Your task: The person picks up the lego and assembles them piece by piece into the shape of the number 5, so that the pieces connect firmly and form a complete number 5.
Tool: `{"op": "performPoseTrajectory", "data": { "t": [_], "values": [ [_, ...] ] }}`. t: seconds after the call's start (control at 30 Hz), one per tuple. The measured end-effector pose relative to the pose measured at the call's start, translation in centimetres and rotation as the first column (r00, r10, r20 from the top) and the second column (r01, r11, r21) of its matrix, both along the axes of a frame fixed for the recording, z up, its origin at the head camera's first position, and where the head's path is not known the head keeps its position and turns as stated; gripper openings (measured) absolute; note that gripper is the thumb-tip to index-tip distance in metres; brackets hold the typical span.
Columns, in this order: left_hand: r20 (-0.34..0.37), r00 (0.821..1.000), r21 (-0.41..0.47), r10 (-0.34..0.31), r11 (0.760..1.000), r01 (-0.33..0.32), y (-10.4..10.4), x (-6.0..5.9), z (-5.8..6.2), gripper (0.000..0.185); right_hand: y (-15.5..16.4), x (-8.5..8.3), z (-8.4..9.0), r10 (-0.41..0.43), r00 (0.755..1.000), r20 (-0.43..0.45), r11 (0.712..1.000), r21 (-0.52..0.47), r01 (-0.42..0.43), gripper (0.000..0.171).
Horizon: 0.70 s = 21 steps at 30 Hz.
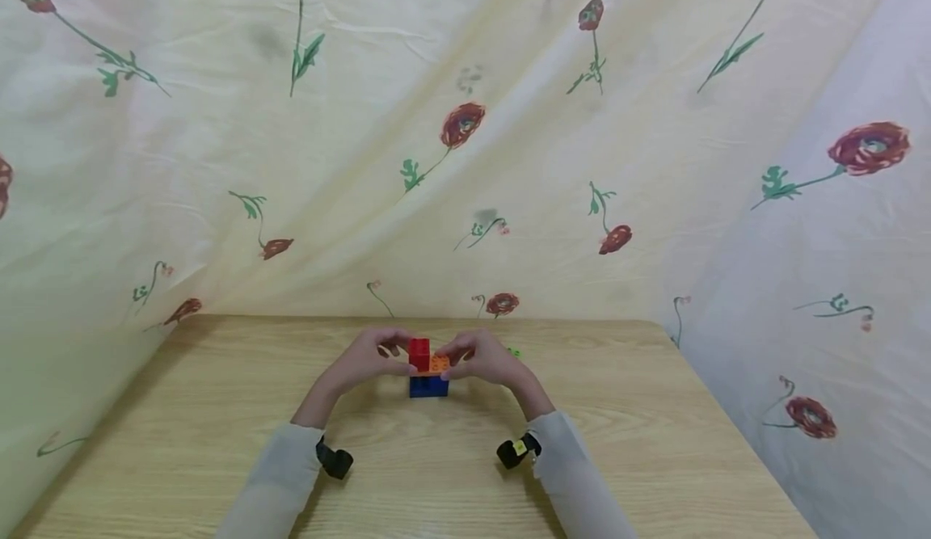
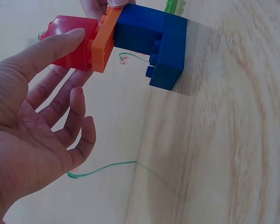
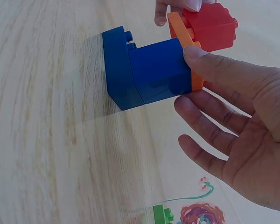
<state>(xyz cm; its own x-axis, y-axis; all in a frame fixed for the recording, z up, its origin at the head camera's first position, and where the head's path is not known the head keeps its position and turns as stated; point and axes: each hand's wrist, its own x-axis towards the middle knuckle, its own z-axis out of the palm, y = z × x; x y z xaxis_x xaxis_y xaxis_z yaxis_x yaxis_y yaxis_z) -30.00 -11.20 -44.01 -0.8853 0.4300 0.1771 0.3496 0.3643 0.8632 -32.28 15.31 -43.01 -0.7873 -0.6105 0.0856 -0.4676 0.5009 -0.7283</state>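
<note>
In the head view a small brick stack stands on the table between both hands. Its bottom is a long dark blue brick (image 3: 117, 70) with bare studs at the left end. A second blue brick (image 3: 161, 70) sits on its right part, and a flat orange brick (image 2: 106, 42) lies over that, overhanging leftward. At the left end of the orange brick is a red brick (image 2: 77, 39), with orange studs showing beside its base. My left hand (image 1: 371, 359) pinches the red brick between thumb and fingers. My right hand (image 1: 483, 357) pinches the orange brick's right end, thumb on its near edge.
A green brick (image 3: 162, 214) lies on the wooden table (image 1: 640, 442) behind the right hand, mostly hidden by it in the head view. A flowered cloth (image 1: 364, 159) hangs along the table's back and sides. Black wrist cameras (image 1: 336, 462) sit on both wrists.
</note>
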Motion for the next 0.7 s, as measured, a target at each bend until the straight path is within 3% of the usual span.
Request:
{"op": "performPoseTrajectory", "data": {
  "t": [0.3, 0.7],
  "values": [
    [0.012, 1.000, 0.021, -0.004, 1.000, 0.004, 0.01, -0.44, -0.52, 0.041, 0.18, -0.17, 0.02, 0.012, 1.000, -0.002, 1.000, 0.003, -0.012, 0.030],
    [0.020, 1.000, 0.023, 0.002, 1.000, -0.003, 0.04, -0.15, -0.35, 0.040, 0.07, -0.21, -0.10, 0.003, 1.000, -0.002, 1.000, 0.011, -0.003, 0.030]
  ]
}}
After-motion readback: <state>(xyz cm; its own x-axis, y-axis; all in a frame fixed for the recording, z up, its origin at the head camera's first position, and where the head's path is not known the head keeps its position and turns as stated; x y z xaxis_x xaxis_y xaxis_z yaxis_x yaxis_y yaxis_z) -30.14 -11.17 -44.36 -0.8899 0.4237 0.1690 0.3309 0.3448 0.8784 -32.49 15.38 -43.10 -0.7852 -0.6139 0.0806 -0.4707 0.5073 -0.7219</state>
